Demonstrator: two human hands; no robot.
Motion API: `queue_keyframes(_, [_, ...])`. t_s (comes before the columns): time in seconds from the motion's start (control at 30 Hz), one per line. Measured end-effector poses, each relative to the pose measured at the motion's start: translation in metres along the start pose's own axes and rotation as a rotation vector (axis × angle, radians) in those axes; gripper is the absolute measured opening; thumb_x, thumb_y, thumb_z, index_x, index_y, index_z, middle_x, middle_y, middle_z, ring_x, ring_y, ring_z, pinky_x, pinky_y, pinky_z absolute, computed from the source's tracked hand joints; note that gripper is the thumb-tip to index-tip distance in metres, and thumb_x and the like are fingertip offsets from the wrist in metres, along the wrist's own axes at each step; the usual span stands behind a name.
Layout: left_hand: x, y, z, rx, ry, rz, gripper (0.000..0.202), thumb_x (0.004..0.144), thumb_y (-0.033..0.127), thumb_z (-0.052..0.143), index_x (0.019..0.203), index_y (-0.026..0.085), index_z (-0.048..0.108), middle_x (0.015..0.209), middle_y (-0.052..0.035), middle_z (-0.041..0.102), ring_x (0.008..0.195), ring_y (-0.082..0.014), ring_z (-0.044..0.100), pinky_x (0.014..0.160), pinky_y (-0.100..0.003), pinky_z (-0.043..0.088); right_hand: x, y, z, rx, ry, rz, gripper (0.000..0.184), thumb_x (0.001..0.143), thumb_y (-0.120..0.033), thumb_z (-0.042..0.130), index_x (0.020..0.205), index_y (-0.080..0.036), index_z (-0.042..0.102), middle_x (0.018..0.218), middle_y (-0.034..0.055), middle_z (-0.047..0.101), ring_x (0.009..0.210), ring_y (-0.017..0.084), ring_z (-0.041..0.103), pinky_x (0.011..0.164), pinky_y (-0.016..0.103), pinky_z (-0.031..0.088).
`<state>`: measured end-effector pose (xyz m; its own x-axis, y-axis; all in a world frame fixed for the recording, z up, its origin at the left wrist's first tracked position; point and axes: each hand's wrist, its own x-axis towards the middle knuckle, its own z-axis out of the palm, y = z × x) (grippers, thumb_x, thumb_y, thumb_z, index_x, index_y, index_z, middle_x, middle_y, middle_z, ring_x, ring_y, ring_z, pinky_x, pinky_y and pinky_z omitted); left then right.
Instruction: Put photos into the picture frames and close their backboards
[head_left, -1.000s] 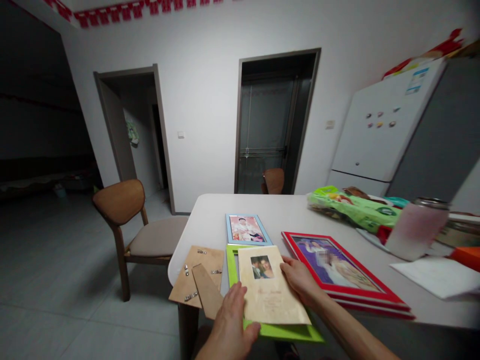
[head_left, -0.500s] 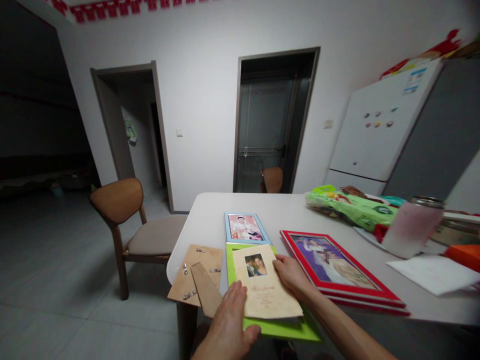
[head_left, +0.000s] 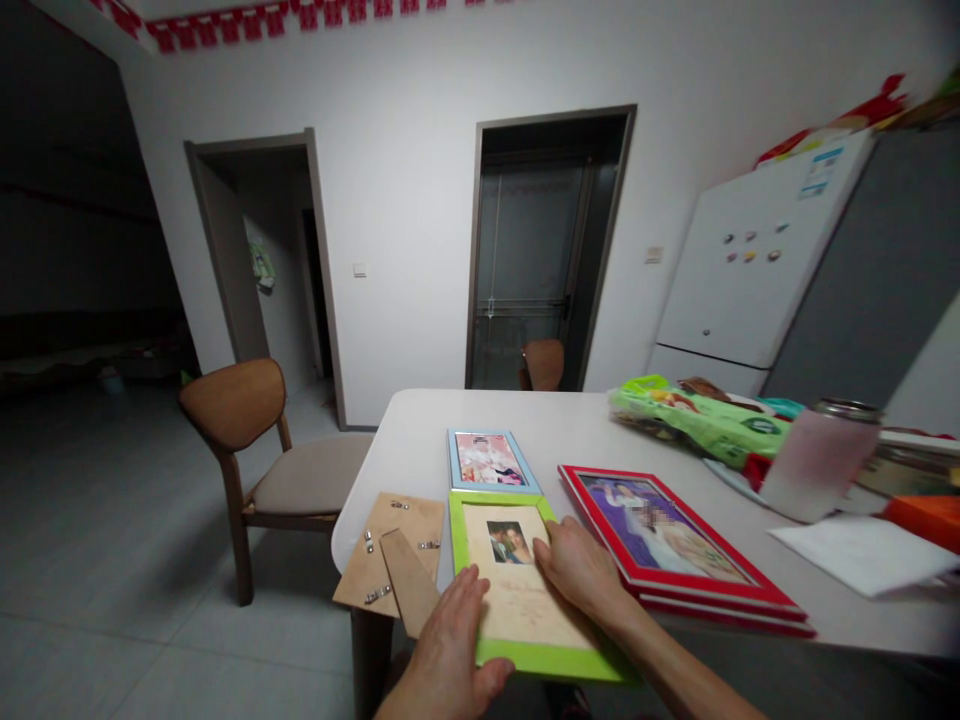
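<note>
A white wall (head_left: 405, 200) and a refrigerator (head_left: 750, 205) stand behind the pale worktop (head_left: 424, 412). At its near edge lies a lime-green frame (head_left: 525, 657), a cream, faintly lettered sheet (head_left: 517, 612) within its border. The left hand (head_left: 450, 635) lies against the frame, grip apart; the right hand (head_left: 581, 572) touches the sheet, grip unclear. The sheet's small photo (head_left: 508, 541) shows two people.

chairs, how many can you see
2: a near chair left of the table, and a far chair beyond its far edge, partly hidden. Others may be hidden.
</note>
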<state>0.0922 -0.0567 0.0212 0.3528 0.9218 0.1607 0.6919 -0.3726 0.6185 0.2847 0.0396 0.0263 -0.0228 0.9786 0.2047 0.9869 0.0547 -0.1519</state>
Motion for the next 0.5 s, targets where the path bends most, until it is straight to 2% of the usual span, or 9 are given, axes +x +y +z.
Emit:
queue_keyframes(0.1, [-0.010,-0.019,-0.019,0.066,0.017,-0.018,0.072,0.057,0.016,0.054,0.125,0.013,0.030,0.135,-0.0119,0.022,0.124,-0.0219,0.018,0.100,-0.042,0.019,-0.001,0.001,-0.002,0.011,0.012,-0.017,0.034,0.077,-0.033,0.034,0.087,-0.011,0.058,0.087,0.0145,0.055,0.078,0.022,0.053,0.062,0.029,0.036])
queue_keyframes(0.2, [-0.019,-0.051,-0.041,0.253,0.078,-0.132,0.074,0.053,0.012,0.051,0.124,0.018,0.032,0.135,-0.0092,0.023,0.124,-0.0238,0.017,0.099,-0.047,0.015,-0.007,-0.014,-0.009,0.141,0.026,-0.117,0.035,0.079,-0.032,0.033,0.094,-0.012,0.058,0.089,0.0136,0.056,0.080,0.020,0.052,0.068,0.028,0.035])
queue_keyframes(0.27, [-0.021,-0.073,-0.049,0.381,0.160,-0.270,0.071,0.052,0.011,0.049,0.122,0.016,0.036,0.134,-0.0105,0.027,0.123,-0.0257,0.019,0.098,-0.047,0.017,-0.016,-0.037,-0.014,0.251,0.023,-0.235,0.035,0.079,-0.031,0.034,0.101,-0.014,0.055,0.094,0.0123,0.056,0.085,0.019,0.050,0.073,0.028,0.034])
queue_keyframes(0.33, [-0.021,-0.091,-0.050,0.448,0.238,-0.326,0.066,0.052,0.008,0.046,0.118,0.013,0.040,0.131,-0.0113,0.033,0.121,-0.0248,0.025,0.098,-0.043,0.021,-0.026,-0.067,-0.016,0.320,-0.004,-0.344,0.035,0.078,-0.032,0.037,0.105,-0.017,0.053,0.095,0.0105,0.056,0.088,0.019,0.048,0.076,0.029,0.032])
queue_keyframes(0.43, [-0.018,-0.106,-0.044,0.450,0.339,-0.233,0.058,0.055,0.006,0.042,0.113,0.013,0.045,0.124,-0.0098,0.043,0.117,-0.0214,0.034,0.096,-0.039,0.029,-0.040,-0.111,-0.011,0.319,-0.050,-0.482,0.037,0.074,-0.041,0.042,0.103,-0.022,0.053,0.092,0.0085,0.058,0.088,0.023,0.047,0.077,0.035,0.030])
queue_keyframes(0.5, [-0.017,-0.109,-0.040,0.438,0.392,-0.182,0.056,0.056,0.005,0.041,0.111,0.014,0.046,0.121,-0.0089,0.046,0.114,-0.0211,0.038,0.095,-0.039,0.032,-0.044,-0.132,-0.003,0.307,-0.065,-0.507,0.043,0.067,-0.044,0.050,0.104,-0.022,0.052,0.093,0.0090,0.057,0.088,0.025,0.046,0.077,0.038,0.029])
